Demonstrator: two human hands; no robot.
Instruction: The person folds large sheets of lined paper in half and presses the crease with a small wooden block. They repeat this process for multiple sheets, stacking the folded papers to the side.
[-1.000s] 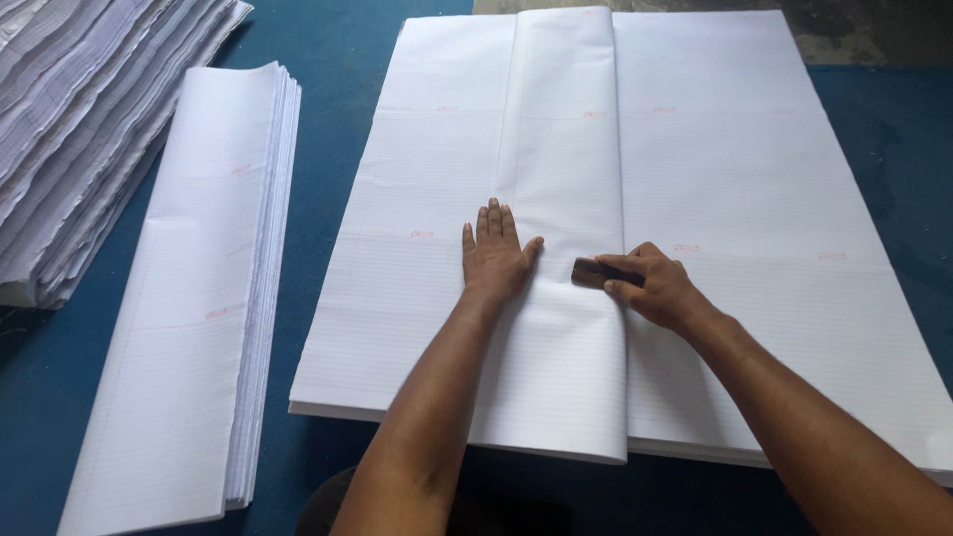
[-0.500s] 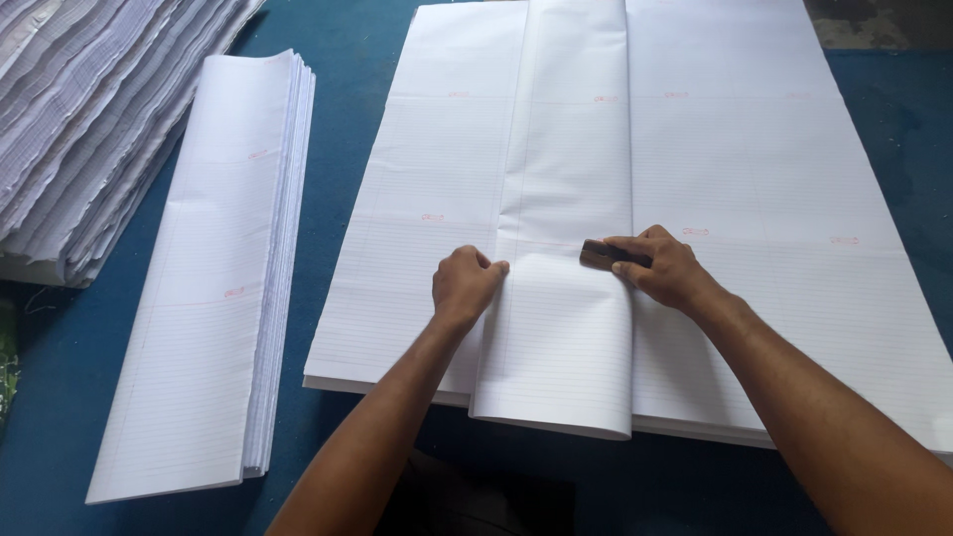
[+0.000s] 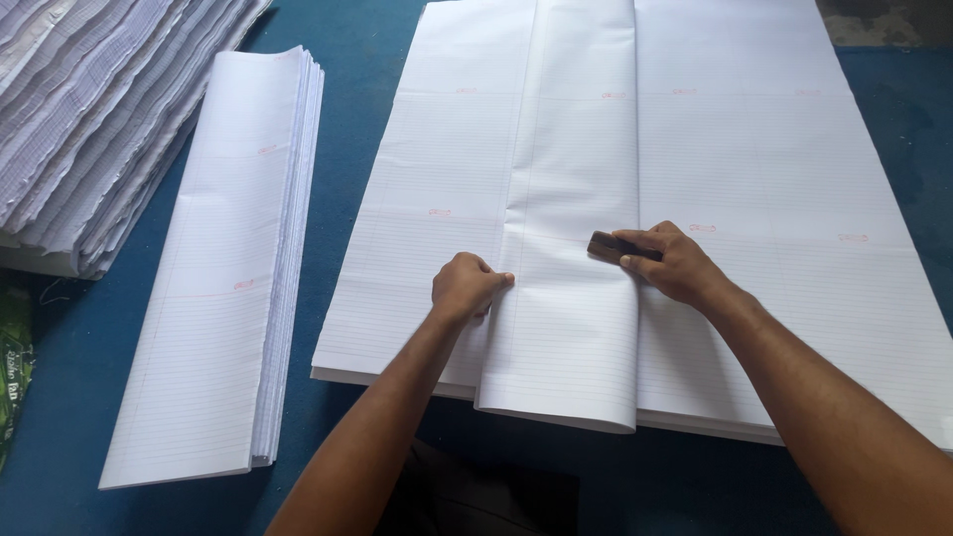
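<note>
- Far left: a tall heap of ruled white paper sheets [image 3: 89,109] rests on the blue cloth-covered surface [image 3: 357,129], its edges ragged.
- Just right of it lies a neat stack of long, narrow folded ruled sheets [image 3: 223,268], running near to far. Judging from these, a good number of sheets are already folded and set aside.
- Centre: a broad flat pile of large white ruled sheets [image 3: 774,179] lies open. Much of it appears unfolded, so plenty of work seems left.
- On top of that pile, the top white ruled sheet [image 3: 571,328] is doubled over into a long strip, its rounded fold along the right side; the crease looks unfinished.
- The left hand [image 3: 467,290] is curled, fingers pinching the strip's left edge near its near end.
- The right hand [image 3: 675,263] is closed around a small dark wooden block [image 3: 608,245], pressing it on the strip by the fold.
- No containers show; a green printed wrapper [image 3: 12,367] peeks in at the left edge.
</note>
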